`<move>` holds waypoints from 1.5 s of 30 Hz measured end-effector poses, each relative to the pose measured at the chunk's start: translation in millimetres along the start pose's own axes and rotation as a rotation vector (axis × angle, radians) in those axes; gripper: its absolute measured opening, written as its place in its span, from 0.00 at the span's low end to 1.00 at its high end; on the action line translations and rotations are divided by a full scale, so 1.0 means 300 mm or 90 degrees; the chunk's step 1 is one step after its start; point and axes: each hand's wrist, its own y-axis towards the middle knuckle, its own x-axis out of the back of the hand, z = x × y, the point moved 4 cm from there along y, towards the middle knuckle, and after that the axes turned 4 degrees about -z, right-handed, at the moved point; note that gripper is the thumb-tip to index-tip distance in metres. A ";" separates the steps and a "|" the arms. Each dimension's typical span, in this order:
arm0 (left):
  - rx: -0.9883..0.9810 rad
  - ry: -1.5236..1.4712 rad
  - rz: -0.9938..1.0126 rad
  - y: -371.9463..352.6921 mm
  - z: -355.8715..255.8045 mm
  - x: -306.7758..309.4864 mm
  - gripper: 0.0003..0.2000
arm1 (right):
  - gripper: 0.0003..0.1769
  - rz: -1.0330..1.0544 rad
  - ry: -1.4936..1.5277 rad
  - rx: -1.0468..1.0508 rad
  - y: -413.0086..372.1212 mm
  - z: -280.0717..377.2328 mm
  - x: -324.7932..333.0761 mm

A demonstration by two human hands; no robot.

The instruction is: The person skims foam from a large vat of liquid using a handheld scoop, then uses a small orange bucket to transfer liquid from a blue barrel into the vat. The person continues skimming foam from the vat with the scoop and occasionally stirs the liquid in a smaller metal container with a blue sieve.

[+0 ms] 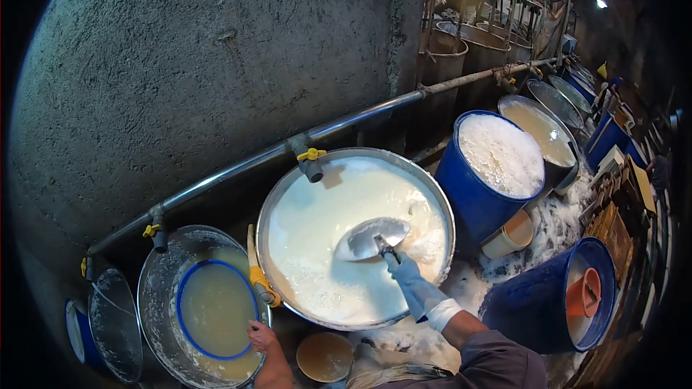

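Note:
My right hand (408, 276), in a pale blue glove with a white cuff, is closed around the short handle of a metal scoop (364, 239). The scoop's broad blade rests in white, lumpy liquid inside a large round metal tub (262, 259). My bare left hand (264, 337) has its fingers curled at the edge of a blue-rimmed round sieve (179, 302). That sieve sits in cloudy yellowish liquid within a second metal tub (154, 281); whether it has a mesh cannot be seen. A wooden stick with yellow wrapping (259, 284) leans between the two tubs.
A metal pipe (375, 110) with yellow-handled valves (311, 155) runs along the wall above the tubs. Right of me stand a blue barrel (461, 194) heaped with white material and another (519, 313) holding an orange container (582, 295). A small bucket (324, 357) is below.

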 end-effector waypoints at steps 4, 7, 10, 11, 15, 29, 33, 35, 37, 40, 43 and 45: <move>-0.007 0.010 -0.008 -0.006 -0.013 0.016 0.28 | 0.30 0.045 0.060 -0.005 -0.139 -0.034 -0.090; 0.006 0.017 0.017 -0.015 -0.025 0.034 0.29 | 0.28 0.077 0.051 -0.011 -0.205 -0.064 -0.154; 0.011 0.006 0.007 -0.013 -0.021 0.033 0.29 | 0.29 0.145 0.088 -0.047 -0.323 -0.049 -0.186; 0.007 0.003 0.009 -0.012 -0.022 0.034 0.29 | 0.29 0.161 0.102 -0.062 -0.355 -0.053 -0.202; 0.017 0.008 0.025 -0.019 -0.030 0.045 0.29 | 0.28 0.204 0.120 -0.099 -0.484 -0.011 -0.198; 0.017 -0.007 0.025 -0.009 -0.018 0.031 0.29 | 0.29 0.319 0.252 -0.201 -0.458 0.227 0.122; 0.019 -0.014 0.006 0.003 -0.002 0.007 0.30 | 0.25 0.161 0.284 -0.054 -0.361 0.467 0.316; 0.020 -0.011 0.023 0.004 -0.003 0.021 0.30 | 0.23 0.080 0.308 0.076 -0.204 0.471 0.358; 0.020 -0.009 0.045 -0.013 0.001 0.025 0.31 | 0.23 -0.008 0.287 0.129 -0.060 0.514 0.387; 0.030 0.003 0.032 -0.009 -0.014 0.038 0.30 | 0.23 -0.120 0.260 0.182 0.113 0.530 0.387; 0.026 -0.014 0.003 -0.004 -0.019 0.029 0.30 | 0.23 -0.152 0.223 0.149 0.253 0.434 0.341; 0.025 -0.011 -0.016 0.000 -0.006 0.018 0.29 | 0.24 -0.134 0.139 0.109 0.305 0.324 0.310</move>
